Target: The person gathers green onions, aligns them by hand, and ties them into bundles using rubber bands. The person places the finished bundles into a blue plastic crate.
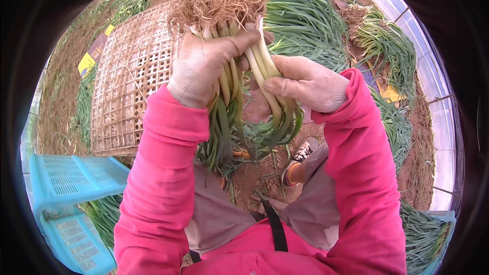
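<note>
My left hand (204, 67), in a pale knit work glove, is closed around a bunch of leafy stalks, which look like green garlic or young leeks (233, 80). Their tangled brown roots (221, 2) point away from me, and the green leaves (225, 133) hang down toward my lap. With the thumb and fingers of my right hand (301, 80), gloved too, I grip several pale stalks (263, 65) on the right side of the bunch. A gap parts these stalks from the rest lower down. Some of my fingertips are hidden behind the stems.
An upturned beige plastic crate (130, 72) stands at left. Nearer me lie blue plastic baskets (80, 177) with greens. Heaped stalks (305, 19) lie ahead, with another pile (387, 49) at right. A filled blue basket (445, 217) sits by the plastic-film wall (439, 122).
</note>
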Available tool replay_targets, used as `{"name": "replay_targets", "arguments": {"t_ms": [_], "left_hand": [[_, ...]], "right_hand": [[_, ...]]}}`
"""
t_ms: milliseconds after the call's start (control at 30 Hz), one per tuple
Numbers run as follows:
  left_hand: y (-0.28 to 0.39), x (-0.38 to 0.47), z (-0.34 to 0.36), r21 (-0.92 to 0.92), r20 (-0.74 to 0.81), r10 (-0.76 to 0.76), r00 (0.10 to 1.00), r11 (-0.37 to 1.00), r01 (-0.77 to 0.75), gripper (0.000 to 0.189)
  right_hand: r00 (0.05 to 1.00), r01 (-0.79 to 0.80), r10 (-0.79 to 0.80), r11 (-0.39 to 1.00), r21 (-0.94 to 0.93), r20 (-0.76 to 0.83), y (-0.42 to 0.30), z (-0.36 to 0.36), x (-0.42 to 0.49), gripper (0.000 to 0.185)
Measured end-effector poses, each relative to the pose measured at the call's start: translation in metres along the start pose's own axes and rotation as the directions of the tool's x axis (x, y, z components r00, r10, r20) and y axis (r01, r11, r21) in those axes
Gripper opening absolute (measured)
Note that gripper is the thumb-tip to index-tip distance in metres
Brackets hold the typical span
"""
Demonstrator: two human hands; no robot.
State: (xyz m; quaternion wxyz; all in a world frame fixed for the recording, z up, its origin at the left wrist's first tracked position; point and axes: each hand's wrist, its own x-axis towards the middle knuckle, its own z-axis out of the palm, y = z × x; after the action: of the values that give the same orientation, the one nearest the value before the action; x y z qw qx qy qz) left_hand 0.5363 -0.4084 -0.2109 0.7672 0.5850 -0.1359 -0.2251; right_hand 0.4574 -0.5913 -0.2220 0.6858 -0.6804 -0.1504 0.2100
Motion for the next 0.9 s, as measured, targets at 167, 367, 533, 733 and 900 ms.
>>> {"name": "replay_targets", "arguments": {"t_ms": [167, 367, 533, 733, 900], "left_hand": [[0.001, -0.001, -0.001, -0.014, -0.057, 0.068, 0.996, 0.998, -0.069, 0.021], [0.001, 0.004, 0.0, 0.13, -0.167, 0.181, 0.969, 0.978, -0.16, 0.021], [-0.005, 0.006, 0.007, 0.132, -0.154, 0.148, 0.977, 0.983, -0.128, 0.02], [0.007, 0.006, -0.005, 0.18, -0.178, 0.054, 0.983, 0.984, -0.021, 0.028], [0.011, 0.003, -0.011, 0.068, -0.081, -0.021, 0.996, 0.997, 0.026, 0.024]], "right_hand": [[1.0, -0.023, 0.023, 0.999, 0.047, 0.016, 0.001, -0.008, 0.0, 0.039], [0.731, 0.08, -0.485, 0.76, -0.644, -0.481, -0.007, -0.009, 0.01, 0.043], [0.846, -0.041, -0.297, 0.791, -0.611, -0.442, 0.012, 0.0, 0.014, 0.031], [0.551, 0.088, -0.572, 0.764, -0.64, -0.607, 0.0, -0.038, 0.004, 0.018], [0.437, -0.198, -0.658, 0.595, -0.779, -0.613, -0.013, -0.042, -0.006, 0.013]]}}
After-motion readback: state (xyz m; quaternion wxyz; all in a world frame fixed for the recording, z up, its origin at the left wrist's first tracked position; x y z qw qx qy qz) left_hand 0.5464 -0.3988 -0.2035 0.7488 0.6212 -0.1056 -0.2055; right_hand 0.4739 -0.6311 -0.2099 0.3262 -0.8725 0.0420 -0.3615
